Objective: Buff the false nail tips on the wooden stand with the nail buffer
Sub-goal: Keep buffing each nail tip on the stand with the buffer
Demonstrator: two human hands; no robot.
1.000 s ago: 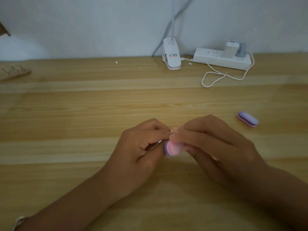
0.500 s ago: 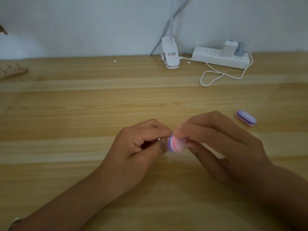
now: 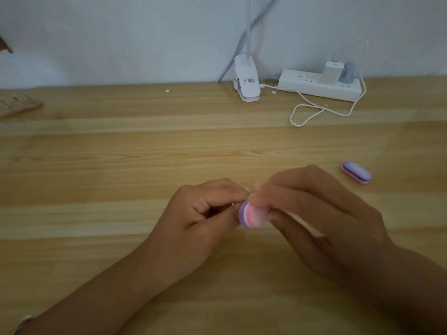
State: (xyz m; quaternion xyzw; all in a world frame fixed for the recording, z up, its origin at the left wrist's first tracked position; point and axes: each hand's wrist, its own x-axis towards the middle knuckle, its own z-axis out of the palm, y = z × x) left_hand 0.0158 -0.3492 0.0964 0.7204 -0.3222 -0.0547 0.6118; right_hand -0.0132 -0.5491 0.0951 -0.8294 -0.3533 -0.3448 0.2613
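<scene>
Pink-and-purple layered nail buffer (image 3: 251, 215), a small rounded block, is held just above the middle of the pale wooden table (image 3: 145, 151), pinched in the fingertips of the right hand (image 3: 321, 213) with its striped end turned toward the left hand (image 3: 200, 213). It looks light and slightly squashy, so a hold across its back half should leave the working face free. The left hand is curled, thumb and forefinger pressed together on something tiny right against the buffer. This is presumably a false nail tip, thin, stiff and easily flicked away, best held by its base, but it is hidden. The flat wooden stand (image 3: 21, 108) with its pins lies well apart at the far left edge. A second purple-and-pink buffer (image 3: 356, 172) rests near the right hand, not touching it.
</scene>
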